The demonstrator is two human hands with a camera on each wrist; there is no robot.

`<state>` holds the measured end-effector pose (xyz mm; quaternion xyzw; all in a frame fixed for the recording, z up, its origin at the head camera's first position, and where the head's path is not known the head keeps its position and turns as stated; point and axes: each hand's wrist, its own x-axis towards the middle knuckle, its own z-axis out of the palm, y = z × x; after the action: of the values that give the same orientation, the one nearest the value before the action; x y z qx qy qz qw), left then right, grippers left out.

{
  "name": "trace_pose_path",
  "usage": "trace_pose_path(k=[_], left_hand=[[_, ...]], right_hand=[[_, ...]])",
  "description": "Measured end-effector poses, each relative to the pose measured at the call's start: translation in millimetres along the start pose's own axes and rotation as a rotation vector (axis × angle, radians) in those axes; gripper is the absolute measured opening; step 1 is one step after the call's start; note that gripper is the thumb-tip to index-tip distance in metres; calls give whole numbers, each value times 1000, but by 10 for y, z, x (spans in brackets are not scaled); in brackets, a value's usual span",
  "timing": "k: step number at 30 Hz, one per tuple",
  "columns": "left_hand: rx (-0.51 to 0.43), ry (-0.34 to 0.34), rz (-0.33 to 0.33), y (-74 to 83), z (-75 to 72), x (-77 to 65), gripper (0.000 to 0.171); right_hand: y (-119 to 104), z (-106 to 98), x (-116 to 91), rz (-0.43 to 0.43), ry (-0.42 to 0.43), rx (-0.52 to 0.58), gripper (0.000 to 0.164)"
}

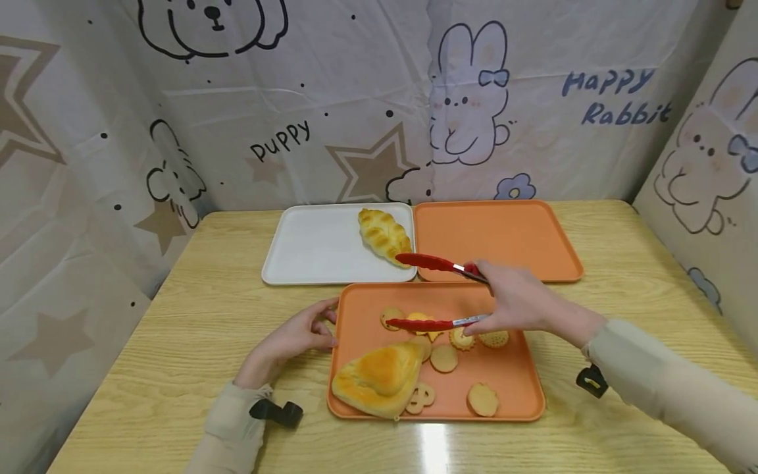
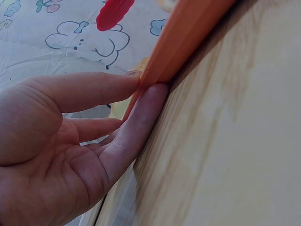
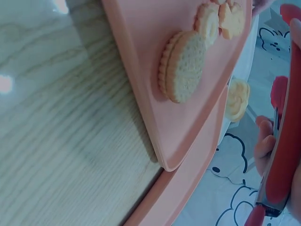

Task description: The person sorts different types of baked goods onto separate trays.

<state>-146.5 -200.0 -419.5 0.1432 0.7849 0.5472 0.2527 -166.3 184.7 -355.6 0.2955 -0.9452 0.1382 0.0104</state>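
My left hand point(image 1: 296, 337) is at the left side of the front orange tray point(image 1: 515, 388); in the left wrist view its thumb and fingers pinch the tray's rim. My right hand point(image 1: 521, 296) holds red-tipped tongs point(image 1: 428, 263) above this tray, their arms spread wide with nothing between them. The upper tip overlaps the braided bread point(image 1: 383, 236) in the head view, while the lower one passes over several cookies. On the tray lie a triangular bread point(image 1: 379, 378), a pretzel-shaped cookie point(image 1: 421, 398), a round cookie point(image 1: 444, 359) and a scalloped cookie point(image 1: 483, 399).
A white tray point(image 1: 314, 243) stands behind on the left, bearing the braided bread. Beside it is a second orange tray point(image 1: 485, 237). Both reach back towards a printed cloth point(image 1: 355, 85) that encloses the wooden table point(image 1: 195, 368).
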Motion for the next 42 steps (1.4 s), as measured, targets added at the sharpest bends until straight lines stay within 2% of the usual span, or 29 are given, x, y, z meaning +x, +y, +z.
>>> trace_pose_path(k=[6,12,19,24,36,42], left_hand=[[7,1,-4,3,2,-6,80],[-3,-6,1,6,-1,-16,79],[-2,-4,3,2,-4,-22,80],[2,1,3,-3,-4,-18,80],[-10,2,0,5,7,-6,79],[-13,6,-1,12,5,-1,80]], right_hand=[[-41,-7,-104,-72,-52,27,93],[-88,4,-174,-182,-60,4,96],[-162,41,-209,-272,-134,59,97],[-210,77,-206,-329,-157,47,97],[-254,182,-160,-339,-214,-4,99],[-262,176,-150,-329,-259,5,94]])
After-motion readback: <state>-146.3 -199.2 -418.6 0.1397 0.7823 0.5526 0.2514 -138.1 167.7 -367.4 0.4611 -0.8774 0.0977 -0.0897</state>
